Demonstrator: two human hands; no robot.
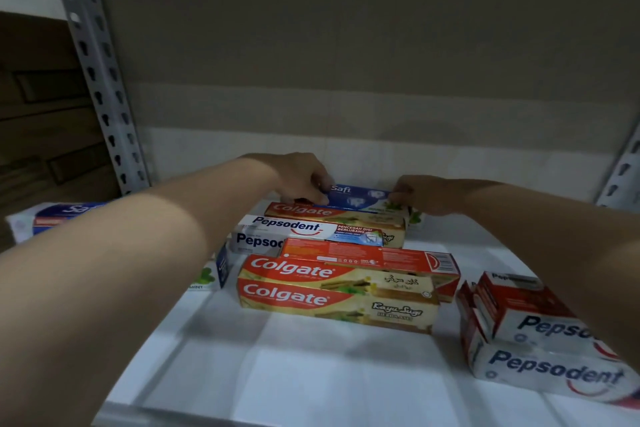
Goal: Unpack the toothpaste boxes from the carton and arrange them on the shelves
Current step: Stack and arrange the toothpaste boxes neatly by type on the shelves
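Both hands on the blue Safi toothpaste box [358, 196] at the back of the white shelf [311, 364]; left hand [299, 180] pinches its left end, right hand [420, 196] curls round the right end; it sits atop a red-and-gold Colgate box [332, 215]; white Pepsodent boxes [540, 340] stacked well apart, front right

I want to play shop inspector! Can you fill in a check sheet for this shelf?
Surface: white shelf, partly filled.
Job's things: blue Safi box on the rear stack; Colgate boxes stacked in front; Pepsodent boxes at right.
Clutter: nothing seen.
Grippers: left hand and right hand each grip one end of the Safi box.
Cables: nothing seen.
Surroundings: grey slotted upright, beige wall behind.
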